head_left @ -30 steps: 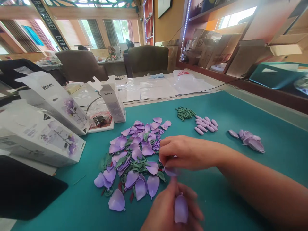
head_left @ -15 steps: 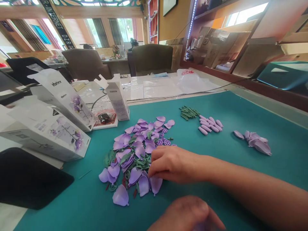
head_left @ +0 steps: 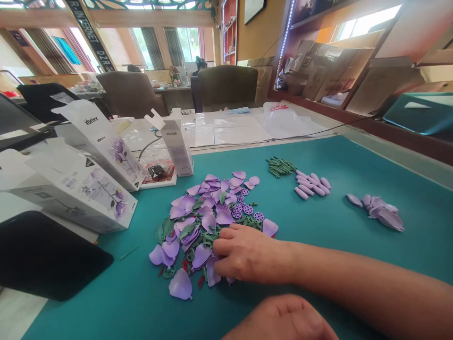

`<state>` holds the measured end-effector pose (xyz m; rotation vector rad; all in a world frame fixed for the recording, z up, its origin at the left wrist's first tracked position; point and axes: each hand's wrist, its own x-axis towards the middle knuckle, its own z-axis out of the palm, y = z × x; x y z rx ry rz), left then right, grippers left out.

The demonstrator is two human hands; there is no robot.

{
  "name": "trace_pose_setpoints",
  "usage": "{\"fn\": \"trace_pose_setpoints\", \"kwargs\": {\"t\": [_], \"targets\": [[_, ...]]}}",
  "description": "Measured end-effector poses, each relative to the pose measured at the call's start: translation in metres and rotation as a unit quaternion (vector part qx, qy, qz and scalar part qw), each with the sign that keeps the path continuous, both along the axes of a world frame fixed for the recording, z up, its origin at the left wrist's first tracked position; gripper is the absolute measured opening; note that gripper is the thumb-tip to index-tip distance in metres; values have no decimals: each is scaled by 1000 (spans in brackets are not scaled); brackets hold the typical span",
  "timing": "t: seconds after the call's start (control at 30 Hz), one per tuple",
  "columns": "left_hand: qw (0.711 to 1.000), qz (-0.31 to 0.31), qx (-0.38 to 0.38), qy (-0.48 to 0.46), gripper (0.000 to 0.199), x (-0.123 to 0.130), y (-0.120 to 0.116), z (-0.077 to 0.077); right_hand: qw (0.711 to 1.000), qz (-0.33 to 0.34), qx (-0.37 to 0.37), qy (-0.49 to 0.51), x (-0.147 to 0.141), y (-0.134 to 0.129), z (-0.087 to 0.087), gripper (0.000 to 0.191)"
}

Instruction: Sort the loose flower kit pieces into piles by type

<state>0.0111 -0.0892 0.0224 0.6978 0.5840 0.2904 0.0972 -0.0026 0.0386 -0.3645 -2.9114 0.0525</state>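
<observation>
My right hand [head_left: 244, 255] reaches into a heap of loose plastic flower parts, its fingers curled down among purple petals [head_left: 181, 284] and green pieces. What its fingertips pinch is hidden under the hand. My left hand [head_left: 283, 321] is curled at the bottom edge, nearer to me than the heap, and whatever it holds is out of sight. Around the right hand lie purple spoked rings [head_left: 247, 209], green leaves [head_left: 164, 230] and a few dark red bits [head_left: 201, 282].
Behind the heap are sorted green stems [head_left: 281, 166] and smooth lilac pods [head_left: 311, 184]. A lilac petal cluster [head_left: 384, 212] lies to the right on the green mat [head_left: 226, 316]. Printed white boxes [head_left: 102, 189] and a black panel [head_left: 53, 255] stand left.
My right hand has shifted slightly left and toward me, uncovering a petal and more rings behind it. My left hand has turned, so its thumb no longer shows clearly.
</observation>
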Motion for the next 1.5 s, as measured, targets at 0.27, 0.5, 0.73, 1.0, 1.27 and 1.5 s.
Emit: {"fn": "trace_pose_setpoints", "kwargs": {"t": [0.27, 0.5, 0.73, 1.0, 1.27, 1.5], "targets": [[1000, 12, 19, -7, 37, -1, 0, 4, 999, -2, -34, 18, 1, 2, -4, 20], [991, 112, -11, -66, 42, 1, -2, 4, 957, -67, -218, 179, 16, 14, 17, 9], [968, 200, -137, -67, 51, 7, 8, 10, 922, -81, -324, 197, 45, 14, 66, 7], [962, 183, -200, -43, 68, -2, 14, 13, 945, 5, -320, 61, 59, 5, 91, 10], [988, 145, -60, -1, 45, 5, 9, 0, 959, -24, -277, 55, 38, 8, 63, 14], [1000, 10, 9, 9, 26, 3, 2, 2, 998, -9, -56, 28, -4, -8, -1, 16]]}}
